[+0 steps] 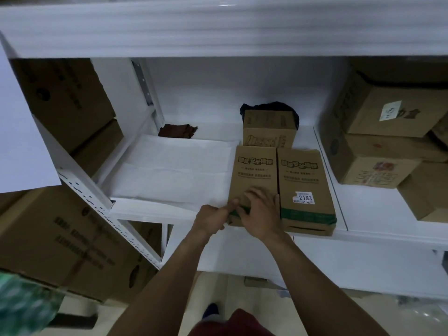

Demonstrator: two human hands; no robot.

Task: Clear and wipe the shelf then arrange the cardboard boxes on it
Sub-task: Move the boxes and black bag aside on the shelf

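Two flat cardboard boxes with green print lie side by side on the white shelf (169, 166). My left hand (213, 215) grips the near left corner of the left box (254, 170), thumb on top. My right hand (260, 212) lies on that box's near end with fingers spread. The right box (305, 175) carries a price sticker reading 2193. A smaller upright cardboard box (268, 128) stands behind both, in front of a black bag (276, 105). A brown cloth (178, 130) lies crumpled at the shelf's back left.
Large cardboard boxes (65, 103) fill the bay to the left, and more cardboard boxes (378, 141) are stacked in the bay to the right. Another large box (68, 241) sits lower left. A white upper shelf (218, 27) overhangs.
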